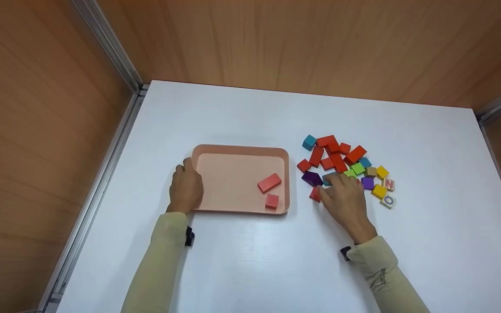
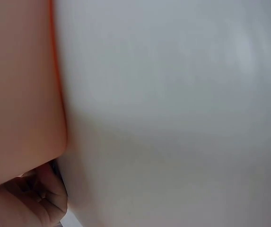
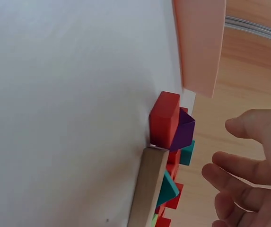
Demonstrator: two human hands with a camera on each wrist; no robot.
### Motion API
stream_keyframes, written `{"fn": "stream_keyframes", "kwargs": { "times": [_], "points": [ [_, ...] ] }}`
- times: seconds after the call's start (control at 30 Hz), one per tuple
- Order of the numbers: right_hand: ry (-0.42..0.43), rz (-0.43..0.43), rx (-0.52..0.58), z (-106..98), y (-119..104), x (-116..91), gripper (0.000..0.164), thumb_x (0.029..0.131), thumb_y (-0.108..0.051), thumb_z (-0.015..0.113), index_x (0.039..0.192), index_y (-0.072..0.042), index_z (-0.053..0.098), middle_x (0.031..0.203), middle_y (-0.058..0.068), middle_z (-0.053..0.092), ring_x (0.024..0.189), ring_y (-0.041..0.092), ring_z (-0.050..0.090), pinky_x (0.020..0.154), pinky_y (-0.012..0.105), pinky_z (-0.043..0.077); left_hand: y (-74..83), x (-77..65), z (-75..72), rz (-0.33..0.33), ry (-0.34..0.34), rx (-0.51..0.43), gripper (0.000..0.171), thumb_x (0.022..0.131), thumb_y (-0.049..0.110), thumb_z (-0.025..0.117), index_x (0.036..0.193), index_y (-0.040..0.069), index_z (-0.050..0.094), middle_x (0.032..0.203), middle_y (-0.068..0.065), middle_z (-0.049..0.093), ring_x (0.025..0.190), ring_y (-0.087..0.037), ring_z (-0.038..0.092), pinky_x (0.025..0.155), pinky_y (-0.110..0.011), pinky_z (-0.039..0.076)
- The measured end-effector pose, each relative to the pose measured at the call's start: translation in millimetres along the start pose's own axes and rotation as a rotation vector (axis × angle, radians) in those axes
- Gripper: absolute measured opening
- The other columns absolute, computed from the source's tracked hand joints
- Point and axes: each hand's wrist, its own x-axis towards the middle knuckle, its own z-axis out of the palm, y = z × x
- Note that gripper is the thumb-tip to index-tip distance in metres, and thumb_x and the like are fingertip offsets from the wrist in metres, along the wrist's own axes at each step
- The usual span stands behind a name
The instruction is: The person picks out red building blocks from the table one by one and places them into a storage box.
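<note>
A shallow pink tray (image 1: 228,178) lies on the table, with a red rectangular block (image 1: 269,183) and a small red cube (image 1: 272,201) inside at its right. My left hand (image 1: 186,184) grips the tray's left edge; in the left wrist view its fingers (image 2: 52,191) curl at the wall. My right hand (image 1: 345,202) hovers over the near side of the block pile, thumb and fingers apart with nothing between them. Below the hand are a red block (image 3: 164,120), a purple block (image 3: 183,130), a teal triangular block (image 3: 167,190) and a plain wooden block (image 3: 147,189).
Several red blocks (image 1: 337,161) form the far part of the pile, beside a blue cube (image 1: 309,142). Green (image 1: 358,168), yellow (image 1: 379,191) and lettered cubes (image 1: 388,201) lie to the right. Wooden panels (image 1: 276,43) stand behind and beside the white table (image 1: 242,261).
</note>
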Motion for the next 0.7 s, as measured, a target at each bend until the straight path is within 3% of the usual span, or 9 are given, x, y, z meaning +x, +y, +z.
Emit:
{"fn": "stream_keyframes", "kwargs": {
  "times": [0.17,0.3,0.7],
  "points": [
    [-0.112,0.012,-0.014,6,4,-6,0.047,0.085,-0.035,0.081,0.117,-0.003,0.068,0.101,0.012,0.062,0.099,0.032,0.053,0.083,0.048,0.039,-0.2,1.0,0.0,-0.006,-0.002,-0.001,0.043,0.107,0.015,0.034,0.147,0.000,0.028,0.115,-0.023,0.046,0.104,-0.037,0.052,0.081,-0.050,0.048],
    [-0.176,0.023,-0.037,10,5,-9,0.048,0.084,-0.035,0.082,0.117,-0.003,0.068,0.108,0.015,0.060,0.103,0.033,0.052,0.084,0.049,0.040,-0.4,0.8,-0.2,-0.005,0.006,-0.006,0.043,0.107,0.015,0.035,0.147,0.000,0.029,0.113,-0.022,0.047,0.102,-0.036,0.052,0.080,-0.049,0.048],
    [-0.190,0.060,0.002,11,3,-8,0.045,0.086,-0.026,0.081,0.121,-0.003,0.068,0.109,0.015,0.058,0.105,0.033,0.051,0.088,0.049,0.042,-1.0,1.5,0.4,-0.004,0.002,-0.015,0.043,0.107,0.015,0.035,0.146,0.001,0.028,0.114,-0.023,0.047,0.103,-0.037,0.052,0.080,-0.051,0.049]
  ]
}}
